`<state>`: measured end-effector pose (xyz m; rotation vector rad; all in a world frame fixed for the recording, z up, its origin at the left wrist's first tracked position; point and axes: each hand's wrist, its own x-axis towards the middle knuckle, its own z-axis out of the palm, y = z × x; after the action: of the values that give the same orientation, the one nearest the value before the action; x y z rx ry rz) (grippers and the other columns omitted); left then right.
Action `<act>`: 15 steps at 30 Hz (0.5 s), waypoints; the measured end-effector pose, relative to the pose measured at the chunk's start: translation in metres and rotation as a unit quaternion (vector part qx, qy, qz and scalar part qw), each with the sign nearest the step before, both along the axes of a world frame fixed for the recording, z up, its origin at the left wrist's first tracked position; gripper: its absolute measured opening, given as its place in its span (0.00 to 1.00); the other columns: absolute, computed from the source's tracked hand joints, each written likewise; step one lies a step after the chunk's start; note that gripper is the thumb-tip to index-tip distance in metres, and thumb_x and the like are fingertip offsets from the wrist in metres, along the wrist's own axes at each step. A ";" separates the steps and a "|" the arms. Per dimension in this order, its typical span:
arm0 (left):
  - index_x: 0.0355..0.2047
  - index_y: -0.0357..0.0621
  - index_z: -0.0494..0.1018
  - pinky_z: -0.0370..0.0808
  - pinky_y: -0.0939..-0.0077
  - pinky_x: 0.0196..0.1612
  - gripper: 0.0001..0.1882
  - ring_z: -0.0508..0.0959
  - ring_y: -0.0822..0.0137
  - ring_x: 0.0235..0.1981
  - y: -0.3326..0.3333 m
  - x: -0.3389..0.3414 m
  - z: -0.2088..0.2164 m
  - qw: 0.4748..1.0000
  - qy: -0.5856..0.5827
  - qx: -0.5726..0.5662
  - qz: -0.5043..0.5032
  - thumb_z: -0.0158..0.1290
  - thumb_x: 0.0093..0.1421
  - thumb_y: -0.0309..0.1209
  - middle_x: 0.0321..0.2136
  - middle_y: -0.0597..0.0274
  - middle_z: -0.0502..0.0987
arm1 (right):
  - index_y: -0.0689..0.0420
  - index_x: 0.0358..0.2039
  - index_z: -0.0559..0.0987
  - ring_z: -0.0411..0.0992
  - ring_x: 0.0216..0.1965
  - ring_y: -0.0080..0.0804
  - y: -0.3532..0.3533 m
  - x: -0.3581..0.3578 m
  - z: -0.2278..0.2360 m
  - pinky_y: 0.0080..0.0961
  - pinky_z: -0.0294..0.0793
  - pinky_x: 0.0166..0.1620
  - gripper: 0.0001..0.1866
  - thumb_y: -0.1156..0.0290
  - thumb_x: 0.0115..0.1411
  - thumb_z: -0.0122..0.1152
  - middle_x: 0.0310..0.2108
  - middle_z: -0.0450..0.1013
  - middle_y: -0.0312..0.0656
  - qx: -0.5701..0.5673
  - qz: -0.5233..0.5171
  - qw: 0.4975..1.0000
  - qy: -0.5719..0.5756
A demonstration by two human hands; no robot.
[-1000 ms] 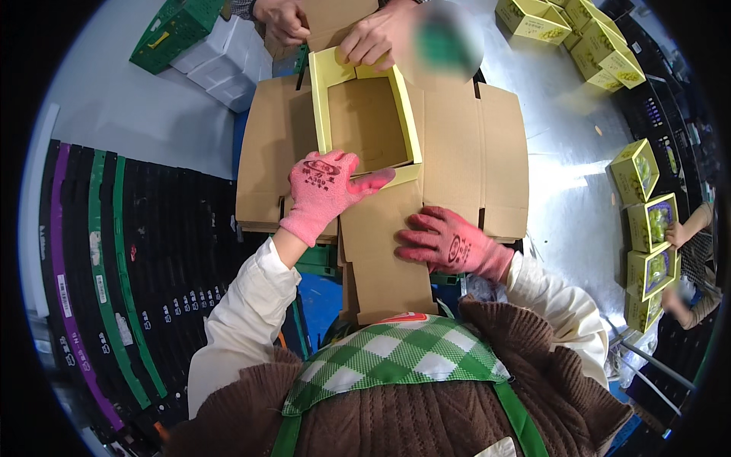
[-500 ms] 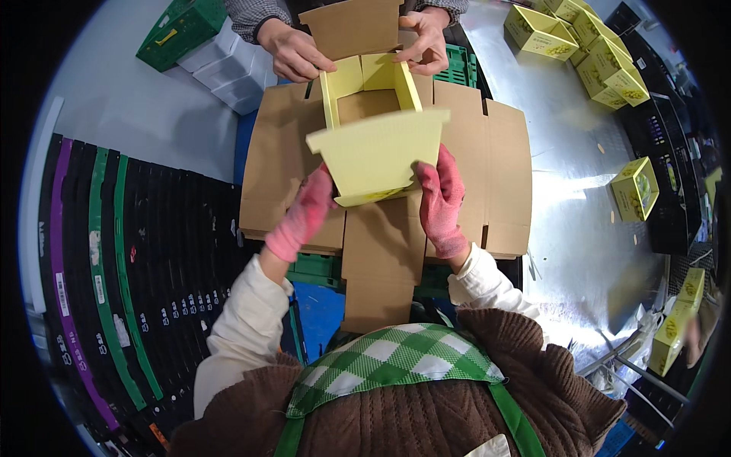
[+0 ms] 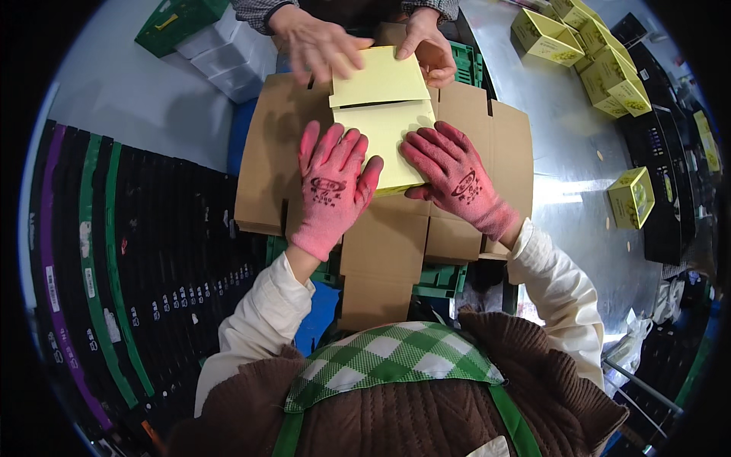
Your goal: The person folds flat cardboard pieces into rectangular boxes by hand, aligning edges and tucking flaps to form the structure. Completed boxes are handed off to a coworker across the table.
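A pale yellow carton lies in front of me, its two flaps folded inward with a narrow dark gap between them. My left hand, in a pink work glove, is open with fingers spread over the carton's near left side. My right hand, gloved the same way, lies open with its fingertips on the near right edge. Across from me, a co-worker's left-side hand is blurred over the far flap, and their other hand touches that flap's right corner.
Flat brown cardboard lies under the carton, on green crates. To the right, a metal table bears several yellow cartons. Black, green and purple crates are stacked at left. A green crate tops white boxes at the far left.
The carton's raised near flap and the far brown-sided flap have been folded down over its opening. My hands have gone from gripping its sides to lying open on it.
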<state>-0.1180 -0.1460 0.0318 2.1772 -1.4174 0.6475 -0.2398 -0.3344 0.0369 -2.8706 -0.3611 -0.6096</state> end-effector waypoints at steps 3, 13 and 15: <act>0.33 0.33 0.77 0.58 0.53 0.62 0.19 0.73 0.55 0.47 -0.006 0.005 -0.003 0.999 -0.024 0.019 -0.027 0.56 0.54 0.41 0.36 0.53 0.78 | 0.60 0.52 0.70 0.67 0.54 0.42 -0.004 0.000 0.001 0.42 0.62 0.62 0.40 0.57 0.37 0.70 0.52 0.69 0.46 -0.025 0.021 0.999 -0.012; 0.37 0.33 0.72 0.62 0.60 0.59 0.28 0.72 0.55 0.48 0.000 -0.013 0.011 0.954 -0.177 0.243 -0.006 0.60 0.48 0.48 0.33 0.47 0.75 | 0.58 0.49 0.72 0.71 0.49 0.42 0.000 -0.004 -0.007 0.41 0.64 0.59 0.31 0.60 0.45 0.68 0.47 0.73 0.43 -0.031 0.034 0.998 -0.047; 0.35 0.37 0.72 0.62 0.62 0.58 0.23 0.73 0.55 0.46 0.000 -0.006 0.006 0.944 -0.024 0.322 -0.063 0.59 0.49 0.45 0.31 0.50 0.76 | 0.58 0.42 0.74 0.72 0.46 0.43 -0.006 -0.001 -0.011 0.40 0.65 0.58 0.24 0.62 0.45 0.67 0.39 0.75 0.41 -0.016 0.069 0.997 0.022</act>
<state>-0.1243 -0.1458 0.0378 2.5185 -1.9839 0.1949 -0.2404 -0.3400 0.0260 -2.8535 -0.5622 -0.5209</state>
